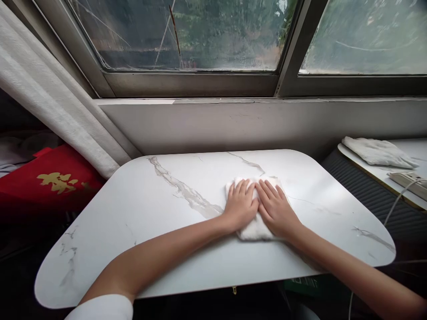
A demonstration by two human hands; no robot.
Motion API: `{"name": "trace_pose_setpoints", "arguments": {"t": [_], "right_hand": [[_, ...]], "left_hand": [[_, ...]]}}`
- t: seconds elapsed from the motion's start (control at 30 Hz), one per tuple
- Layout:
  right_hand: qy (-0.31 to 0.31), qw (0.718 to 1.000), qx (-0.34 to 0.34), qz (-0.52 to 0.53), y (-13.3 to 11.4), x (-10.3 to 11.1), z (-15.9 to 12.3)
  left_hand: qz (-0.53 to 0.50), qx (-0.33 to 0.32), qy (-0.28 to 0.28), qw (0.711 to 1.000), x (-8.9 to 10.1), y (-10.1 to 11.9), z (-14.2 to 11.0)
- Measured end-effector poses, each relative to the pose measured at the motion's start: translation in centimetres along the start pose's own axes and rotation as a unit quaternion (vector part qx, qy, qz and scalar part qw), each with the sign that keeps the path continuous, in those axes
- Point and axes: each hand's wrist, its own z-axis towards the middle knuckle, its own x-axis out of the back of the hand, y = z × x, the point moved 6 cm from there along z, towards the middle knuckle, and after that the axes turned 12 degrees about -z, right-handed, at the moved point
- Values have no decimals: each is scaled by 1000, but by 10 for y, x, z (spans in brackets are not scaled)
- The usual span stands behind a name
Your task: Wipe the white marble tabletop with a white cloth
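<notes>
A folded white cloth (255, 229) lies flat on the white marble-patterned table (187, 178), right of its middle. My left hand (240, 203) presses down on the cloth's left part, fingers stretched forward. Beside it, my right hand (276, 209) rests flat on the cloth's right part, its fingers extended too. The two hands touch or nearly touch at the thumbs. Both palms, and the cloth beneath them, are hidden.
Behind the table runs a wall below a window (193, 84). A pale curtain (66, 93) and a red bag (56, 182) are at left. On the right, another surface holds a crumpled white cloth (378, 152) and a power strip (408, 183) with a cable.
</notes>
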Motion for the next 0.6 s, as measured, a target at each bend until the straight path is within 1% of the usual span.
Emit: {"name": "trace_pose_setpoints", "arguments": {"t": [0.1, 0.2, 0.3, 0.37, 0.43, 0.5, 0.6], "right_hand": [[1, 999, -34, 14, 9, -9, 52], [1, 996, -86, 23, 17, -19, 100], [-4, 994, -103, 32, 22, -29, 138], [-6, 995, -93, 43, 24, -33, 156], [-4, 996, -78, 53, 26, -36, 165], [2, 996, -68, 58, 27, -37, 167], [13, 997, -55, 58, 26, -34, 159]], "left_hand": [[32, 19, 20, 999, 14, -22, 45], [50, 15, 38, 998, 31, -41, 88], [54, 13, 70, 996, 47, -56, 119], [55, 22, 93, 994, 53, -65, 130], [55, 34, 111, 992, 55, -70, 134], [56, 41, 120, 990, 53, -72, 133], [61, 46, 125, 989, 50, -69, 124]]}}
